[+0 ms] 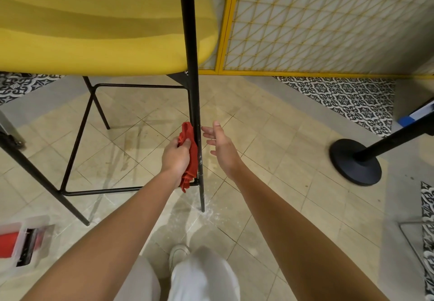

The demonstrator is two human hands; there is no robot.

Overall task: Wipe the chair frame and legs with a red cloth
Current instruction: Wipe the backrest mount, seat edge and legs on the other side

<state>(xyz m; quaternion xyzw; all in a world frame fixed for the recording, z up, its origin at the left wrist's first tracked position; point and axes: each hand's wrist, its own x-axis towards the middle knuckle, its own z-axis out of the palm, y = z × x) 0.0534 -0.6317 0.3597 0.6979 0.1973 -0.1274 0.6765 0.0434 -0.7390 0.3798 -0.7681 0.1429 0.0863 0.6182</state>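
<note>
A tall chair with a yellow seat (pixel 98 38) stands on thin black metal legs. Its nearest black leg (pixel 193 66) runs down the middle of the view to the floor. My left hand (pixel 176 156) grips a red cloth (pixel 190 157) and holds it against the left side of that leg, just above the lower crossbar (pixel 105 192). My right hand (pixel 219 143) hovers just right of the leg with fingers spread and straight, holding nothing. The leg shows pale scuffs near the cloth.
A black stanchion post with a round base (pixel 355 162) stands to the right. A yellow-framed mesh partition (pixel 305 31) is behind the chair. A clear plastic box with red items (pixel 23 242) lies on the tiled floor at lower left. My legs and shoe (pixel 178 253) are below.
</note>
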